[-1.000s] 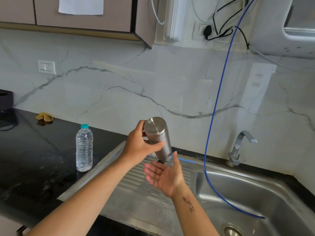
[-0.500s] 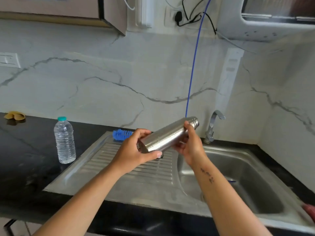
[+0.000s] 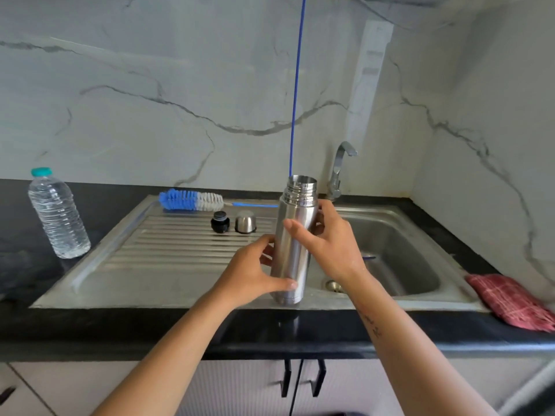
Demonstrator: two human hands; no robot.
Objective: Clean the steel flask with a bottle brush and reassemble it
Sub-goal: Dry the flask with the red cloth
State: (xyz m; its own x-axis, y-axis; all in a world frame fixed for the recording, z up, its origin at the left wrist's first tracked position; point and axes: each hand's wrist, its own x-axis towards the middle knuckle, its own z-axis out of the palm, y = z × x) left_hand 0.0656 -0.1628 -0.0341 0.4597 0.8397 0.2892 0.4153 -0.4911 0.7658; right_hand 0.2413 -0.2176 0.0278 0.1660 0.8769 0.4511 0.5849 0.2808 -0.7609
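Note:
The steel flask (image 3: 292, 253) stands upright at the front edge of the sink unit, its threaded mouth open at the top. My left hand (image 3: 250, 273) grips its lower body, thumb across the front. My right hand (image 3: 326, 243) holds its upper body from the right. On the ribbed drainboard (image 3: 168, 244) behind lie the black stopper (image 3: 220, 222) and the steel cup lid (image 3: 245, 221). A blue and white bottle brush (image 3: 192, 200) lies along the drainboard's back edge.
A plastic water bottle (image 3: 57, 216) stands on the black counter at the left. The sink basin (image 3: 402, 250) with a tap (image 3: 341, 168) is to the right. A blue hose (image 3: 295, 85) hangs down behind the flask. A red cloth (image 3: 510, 304) lies at the right.
The flask went from upside down, to tilted sideways, to upright with its mouth up. My right hand moved from an open palm below it to holding its body. The view tilted downward.

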